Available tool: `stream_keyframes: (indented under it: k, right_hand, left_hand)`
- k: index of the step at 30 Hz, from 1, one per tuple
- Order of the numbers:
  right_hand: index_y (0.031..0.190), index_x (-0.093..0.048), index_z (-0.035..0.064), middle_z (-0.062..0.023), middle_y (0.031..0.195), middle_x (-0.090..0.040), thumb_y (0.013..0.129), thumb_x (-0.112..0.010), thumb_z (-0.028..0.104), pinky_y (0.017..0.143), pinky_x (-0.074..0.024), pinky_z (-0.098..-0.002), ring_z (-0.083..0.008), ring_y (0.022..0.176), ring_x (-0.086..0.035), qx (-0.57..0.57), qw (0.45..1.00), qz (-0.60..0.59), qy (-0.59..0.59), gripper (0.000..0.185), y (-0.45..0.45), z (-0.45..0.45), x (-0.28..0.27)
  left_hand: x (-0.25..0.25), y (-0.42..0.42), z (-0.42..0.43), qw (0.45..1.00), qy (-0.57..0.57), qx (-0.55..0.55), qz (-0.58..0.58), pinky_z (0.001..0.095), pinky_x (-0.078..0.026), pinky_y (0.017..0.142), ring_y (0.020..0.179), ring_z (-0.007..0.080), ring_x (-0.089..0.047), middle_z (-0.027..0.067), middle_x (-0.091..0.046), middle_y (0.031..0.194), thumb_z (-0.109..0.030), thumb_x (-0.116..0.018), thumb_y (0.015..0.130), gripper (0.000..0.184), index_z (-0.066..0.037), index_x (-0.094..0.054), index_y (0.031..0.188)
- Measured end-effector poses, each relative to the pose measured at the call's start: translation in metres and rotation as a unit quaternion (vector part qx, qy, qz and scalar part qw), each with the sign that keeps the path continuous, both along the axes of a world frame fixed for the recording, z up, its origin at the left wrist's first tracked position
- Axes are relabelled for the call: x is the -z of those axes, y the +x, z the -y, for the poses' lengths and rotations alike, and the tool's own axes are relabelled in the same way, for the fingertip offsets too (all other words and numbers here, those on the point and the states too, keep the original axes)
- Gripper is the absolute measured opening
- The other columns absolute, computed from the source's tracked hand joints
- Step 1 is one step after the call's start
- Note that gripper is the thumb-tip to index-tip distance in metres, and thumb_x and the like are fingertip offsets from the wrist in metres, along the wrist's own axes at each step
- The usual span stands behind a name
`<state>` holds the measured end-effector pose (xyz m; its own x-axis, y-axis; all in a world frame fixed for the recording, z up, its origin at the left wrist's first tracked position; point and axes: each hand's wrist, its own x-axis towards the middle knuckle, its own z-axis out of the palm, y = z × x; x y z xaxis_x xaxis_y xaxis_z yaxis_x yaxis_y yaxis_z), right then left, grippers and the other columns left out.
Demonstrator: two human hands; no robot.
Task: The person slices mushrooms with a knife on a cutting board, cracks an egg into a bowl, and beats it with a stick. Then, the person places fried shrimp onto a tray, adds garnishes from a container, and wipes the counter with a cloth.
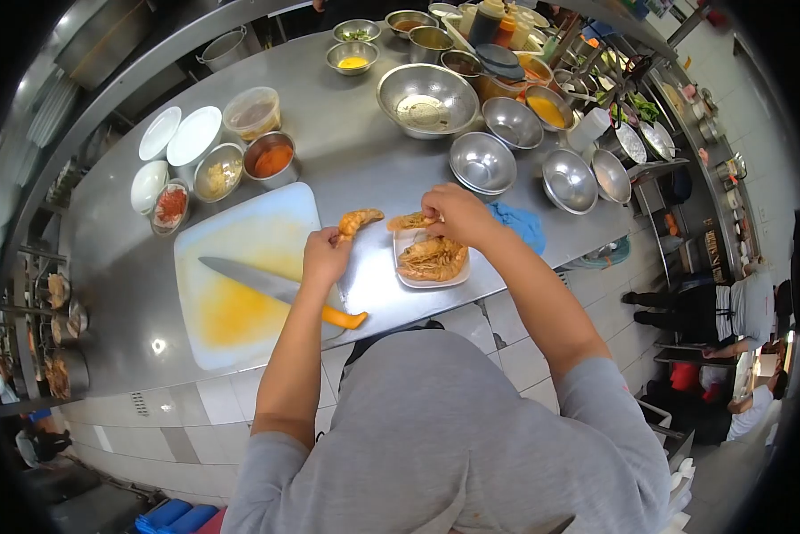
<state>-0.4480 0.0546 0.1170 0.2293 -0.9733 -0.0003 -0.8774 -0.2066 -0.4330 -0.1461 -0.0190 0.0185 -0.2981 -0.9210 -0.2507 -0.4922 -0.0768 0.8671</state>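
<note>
My left hand (326, 258) is closed on a peeled-looking orange prawn (361, 219), held above the steel table by the cutting board's right edge. My right hand (458, 216) pinches another prawn piece (407, 221), perhaps a head or shell, over the far rim of a white tub (434, 284). Whole prawns (433, 258) with long feelers lie in that tub. Left of it, the white cutting board (239, 238) has orange stains. A large knife (262, 282) with a yellow-orange handle rests across the board, its handle under my left forearm.
Steel bowls (483, 164) and a large perforated-looking bowl (427, 100) stand at the back right. A blue cloth (517, 226) lies right of my right wrist. White plates (194, 136), a bowl of orange powder (272, 158) and a bowl of chopped garlic-like bits (218, 173) sit behind the board.
</note>
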Motion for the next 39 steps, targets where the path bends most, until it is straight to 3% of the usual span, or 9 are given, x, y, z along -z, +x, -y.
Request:
stream_keyframes:
  k: [2, 4, 8, 9, 13, 20, 26, 28, 39]
  right_hand:
    - [0.09, -0.064, 0.0108, -0.0049, 0.095, -0.063, 0.074, -0.083, 0.007, 0.083, -0.0518, -0.0435, -0.0292, 0.101, -0.062, 0.005, 0.999, 0.031, -0.043, 0.025, -0.003, -0.008, 0.006]
    - [0.089, -0.063, 0.0105, -0.0051, 0.095, -0.063, 0.073, -0.082, 0.006, 0.083, -0.0518, -0.0436, -0.0293, 0.1, -0.062, 0.004, 0.996, 0.034, -0.078, 0.025, 0.0, -0.015, 0.006]
    - [0.09, -0.064, 0.0107, -0.0055, 0.096, -0.062, 0.073, -0.081, 0.005, 0.083, -0.0521, -0.043, -0.029, 0.099, -0.062, 0.0, 0.986, 0.016, -0.163, 0.025, 0.007, -0.021, 0.015]
    - [0.09, -0.064, 0.0107, -0.0055, 0.096, -0.062, 0.073, -0.081, 0.005, 0.083, -0.0521, -0.043, -0.029, 0.099, -0.062, 0.004, 0.986, 0.015, -0.163, 0.025, 0.009, -0.021, 0.019]
    - [0.093, -0.065, 0.0116, -0.0052, 0.103, -0.062, 0.073, -0.085, 0.014, 0.085, -0.0517, -0.0439, -0.0305, 0.102, -0.062, 0.007, 0.98, 0.042, -0.194, 0.028, 0.012, -0.025, 0.023]
    - [0.094, -0.072, 0.0105, -0.0178, 0.157, -0.045, 0.065, -0.089, 0.065, 0.12, -0.0236, -0.0625, -0.0473, 0.151, -0.028, 0.219, 0.971, -0.066, -0.063, 0.065, 0.009, -0.057, 0.045]
    - [0.1, -0.077, 0.01, -0.0201, 0.16, -0.041, 0.059, -0.089, 0.069, 0.121, -0.0148, -0.0684, -0.0497, 0.154, -0.022, 0.123, 0.989, -0.048, -0.067, 0.073, 0.01, -0.06, 0.032]
    - [0.1, -0.077, 0.0104, -0.0198, 0.159, -0.042, 0.059, -0.089, 0.069, 0.12, -0.016, -0.0683, -0.0493, 0.153, -0.023, 0.117, 0.988, -0.03, -0.099, 0.073, 0.004, -0.066, 0.038]
    - [0.126, -0.073, 0.0148, -0.0176, 0.155, -0.047, 0.062, -0.089, 0.068, 0.119, -0.0216, -0.0652, -0.0457, 0.151, -0.03, 0.13, 0.977, 0.045, -0.164, 0.085, -0.01, -0.078, 0.059]
  left_hand:
    - [-0.009, -0.007, -0.005, 0.994, -0.054, 0.051, 0.078, 0.04, -0.058, 0.079, 0.081, 0.0334, -0.07, 0.0174, -0.073, 0.1, -0.023, -0.069, 0.092, 0.044, 0.002, -0.069, 0.127]
    - [-0.009, -0.02, -0.018, 0.865, -0.463, -0.038, 0.187, 0.0428, -0.058, 0.08, 0.081, 0.038, -0.07, 0.0225, -0.072, 0.101, -0.029, -0.074, 0.092, 0.044, -0.001, -0.071, 0.125]
    - [-0.05, -0.053, -0.01, 0.946, -0.3, 0.015, 0.123, 0.0399, -0.06, 0.079, 0.084, 0.0322, -0.072, 0.0183, -0.072, 0.1, -0.039, -0.074, 0.097, 0.052, -0.002, -0.067, 0.133]
    - [-0.072, -0.064, -0.008, 0.997, -0.043, 0.044, 0.049, 0.0362, -0.059, 0.075, 0.083, 0.0258, -0.071, 0.0147, -0.072, 0.099, -0.042, -0.071, 0.1, 0.053, -0.003, -0.066, 0.134]
    - [-0.047, -0.085, 0.001, 0.923, 0.333, 0.076, -0.177, 0.0296, -0.058, 0.073, 0.086, 0.0149, -0.07, 0.0105, -0.074, 0.105, -0.041, -0.065, 0.106, 0.047, -0.003, -0.064, 0.134]
    - [-0.006, -0.099, 0.012, 0.989, -0.026, 0.061, -0.133, 0.0299, -0.056, 0.091, 0.101, 0.016, -0.069, 0.0113, -0.074, 0.113, -0.023, -0.07, 0.104, 0.038, 0.003, -0.062, 0.13]
    - [0.013, -0.116, -0.008, 0.98, -0.085, 0.093, -0.154, 0.0333, -0.052, 0.099, 0.109, 0.0213, -0.067, 0.0099, -0.073, 0.117, -0.026, -0.072, 0.102, 0.035, -0.003, -0.068, 0.127]
    - [-0.007, -0.113, -0.031, 0.95, -0.269, 0.14, 0.08, 0.0391, -0.049, 0.104, 0.115, 0.0286, -0.062, 0.0101, -0.07, 0.117, -0.035, -0.075, 0.097, 0.031, -0.01, -0.078, 0.115]
    - [-0.022, -0.06, 0.022, 0.934, -0.103, 0.015, 0.343, 0.0573, -0.042, 0.11, 0.134, 0.0387, -0.056, 0.0141, -0.064, 0.141, -0.042, -0.078, 0.085, 0.084, -0.011, -0.046, 0.156]
